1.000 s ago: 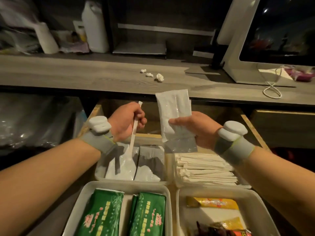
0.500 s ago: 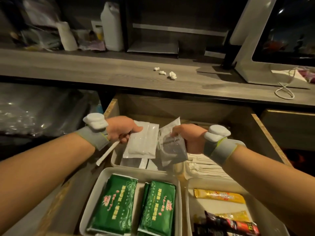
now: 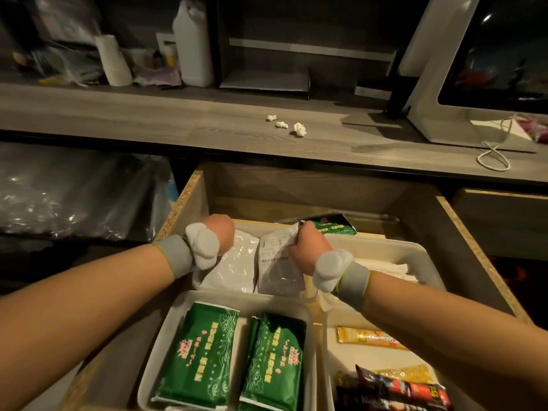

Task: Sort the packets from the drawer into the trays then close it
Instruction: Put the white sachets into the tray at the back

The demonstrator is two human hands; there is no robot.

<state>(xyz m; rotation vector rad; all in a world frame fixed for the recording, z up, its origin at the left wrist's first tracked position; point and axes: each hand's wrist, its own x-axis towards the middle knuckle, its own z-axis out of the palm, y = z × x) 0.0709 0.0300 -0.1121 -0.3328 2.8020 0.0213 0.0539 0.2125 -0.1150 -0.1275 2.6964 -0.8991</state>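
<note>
1. Both hands are working down in the back-left tray point(image 3: 308, 287) of the open drawer point(image 3: 480, 256) — the right hand point(image 3: 310, 247) is pinching the top edge of a grey printed packet point(image 3: 277, 268) and standing it in the tray.
2. The left hand point(image 3: 221, 234) is curling down over a white packet point(image 3: 234, 268) beside it; the fingers are hidden behind the wrist, so I cannot tell what they are gripping.
3. Progress is looking far along: four trays are sitting in the drawer, all with contents, and these two packets are just going in.
4. Counting — two green packs point(image 3: 201, 357) are lying side by side in the near-left tray point(image 3: 157, 363), and a stack of paper-wrapped sticks point(image 3: 394, 269) is filling the back-right tray point(image 3: 415, 250).
5. The near-right tray point(image 3: 329, 351) is holding yellow sachets point(image 3: 367, 339) and a red-and-black one, count unclear at the frame edge.
6. Left to do: one loose green packet point(image 3: 329, 226) is lying behind the trays, and the drawer is waiting to be shut.
</note>
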